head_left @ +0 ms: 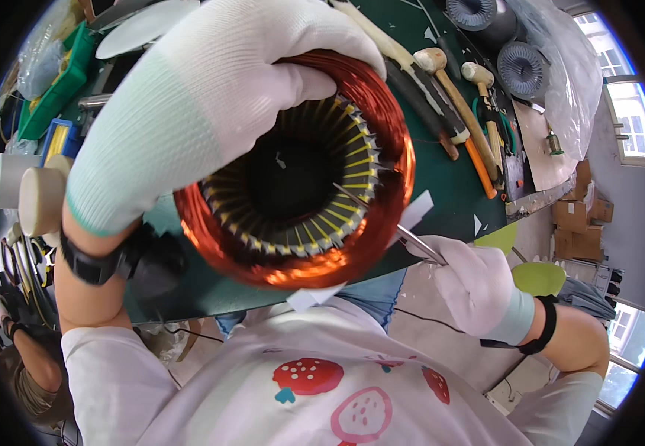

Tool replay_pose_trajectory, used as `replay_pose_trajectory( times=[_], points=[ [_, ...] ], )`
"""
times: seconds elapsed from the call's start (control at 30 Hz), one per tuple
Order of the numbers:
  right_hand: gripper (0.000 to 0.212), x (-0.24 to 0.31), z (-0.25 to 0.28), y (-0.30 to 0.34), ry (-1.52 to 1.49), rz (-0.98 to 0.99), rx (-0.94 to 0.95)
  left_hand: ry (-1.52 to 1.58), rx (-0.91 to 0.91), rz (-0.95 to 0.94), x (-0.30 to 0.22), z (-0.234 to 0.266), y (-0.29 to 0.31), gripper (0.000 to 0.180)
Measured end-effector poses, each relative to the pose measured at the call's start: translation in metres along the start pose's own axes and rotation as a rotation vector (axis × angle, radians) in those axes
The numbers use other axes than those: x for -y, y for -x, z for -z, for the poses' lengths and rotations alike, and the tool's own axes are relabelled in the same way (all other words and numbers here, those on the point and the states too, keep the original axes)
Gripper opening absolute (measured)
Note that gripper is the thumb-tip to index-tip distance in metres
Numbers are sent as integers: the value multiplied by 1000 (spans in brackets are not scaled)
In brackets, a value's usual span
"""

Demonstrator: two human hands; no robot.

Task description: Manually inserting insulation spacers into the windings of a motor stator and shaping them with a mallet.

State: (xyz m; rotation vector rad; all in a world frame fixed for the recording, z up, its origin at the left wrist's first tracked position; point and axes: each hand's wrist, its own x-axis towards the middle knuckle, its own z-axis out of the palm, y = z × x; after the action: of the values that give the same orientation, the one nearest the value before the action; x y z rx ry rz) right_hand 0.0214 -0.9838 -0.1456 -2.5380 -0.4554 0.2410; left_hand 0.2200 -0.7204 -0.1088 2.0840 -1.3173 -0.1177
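We hold a round motor core (292,175) up close over the green counter (456,193), so that it fills the middle of the view. Our left hand (211,97), in a white knit glove, wraps over the top and left side of it, fingers (315,44) curled shut around the outer rim. The core is a ring of dark metal slots lined with yellow strips, with shiny copper wire (300,267) bundled thick all the way around its edge and a dark open hole in the centre.

Our right hand (478,286), also gloved, sits low at the right, just beside the core. Its fingers are closed on a thin metal tool (393,223) like tweezers, whose tip reaches in across the copper to the slots on the right side of the ring. We cannot tell whether the tip grips anything there.

On the counter behind the core lie several hand tools side by side: two wooden mallets (441,70) with pale heads, a long tool with an orange handle (480,167), and dark-handled ones between them. Farther back at the upper right stand two more wound cores (523,67) partly under clear plastic sheet (560,74). Small white paper scraps (419,208) lie on the green surface near the tool. At the left edge we see rolls of tape (36,197) and a green tray (62,82). Cardboard boxes (579,219) sit on the floor to the right, well apart from our hands.
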Motion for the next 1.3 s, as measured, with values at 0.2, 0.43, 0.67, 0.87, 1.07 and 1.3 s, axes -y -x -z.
replay_pose_trajectory(
  times=[0.2,0.43,0.67,0.87,1.07,1.3],
  points=[
    [28,-40,-80,-6,-476,198,-162,159,2,189,-19,-1,-5,29],
    [27,-35,-23,-22,-203,132,-157,-187,-427,-41,-34,-22,49,41],
    [26,-36,12,-10,201,322,-115,-763,-359,-247,-62,-71,92,42],
    [35,2,5,58,91,130,-59,-576,-163,-142,-40,-42,126,35],
    [39,35,3,55,114,110,11,-623,-331,-139,-54,-74,117,33],
    [39,27,21,53,229,14,82,-638,-468,-228,-51,-107,87,40]
  ],
)
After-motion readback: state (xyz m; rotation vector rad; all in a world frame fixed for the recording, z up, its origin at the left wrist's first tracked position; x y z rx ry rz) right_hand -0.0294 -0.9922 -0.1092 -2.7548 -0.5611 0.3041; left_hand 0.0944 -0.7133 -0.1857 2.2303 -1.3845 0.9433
